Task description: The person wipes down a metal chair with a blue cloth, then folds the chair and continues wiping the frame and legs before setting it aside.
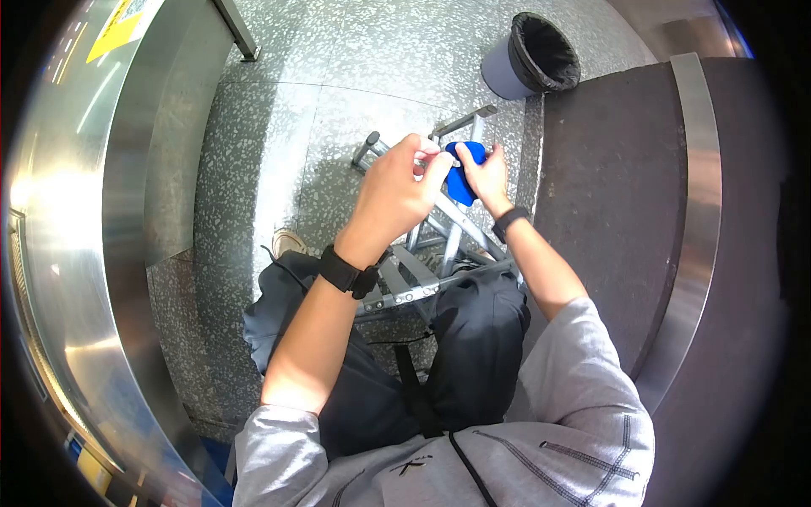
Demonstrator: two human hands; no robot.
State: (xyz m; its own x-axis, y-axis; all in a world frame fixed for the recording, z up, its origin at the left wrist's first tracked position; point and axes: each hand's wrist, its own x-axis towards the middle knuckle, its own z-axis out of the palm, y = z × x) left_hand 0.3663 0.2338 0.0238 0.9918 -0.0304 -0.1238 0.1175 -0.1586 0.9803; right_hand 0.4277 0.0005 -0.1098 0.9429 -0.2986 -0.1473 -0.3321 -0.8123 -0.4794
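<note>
Held at upper centre of the frame, above metal tubing: a blue piece, clasped in the right hand. At its edge, left hand with fingertips narrowed, pinch impossible to confirm. Seemingly mid-adjustment, calling for a steady right grip and small left-finger movements.

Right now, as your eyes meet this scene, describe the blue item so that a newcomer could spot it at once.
On the speckled floor, find the silvery metal frame by the person's knees. Over its far end, the right hand holds a small blue piece, the left hand close beside it. Its vivid blue sets it apart from the grey tubes around it.
</note>
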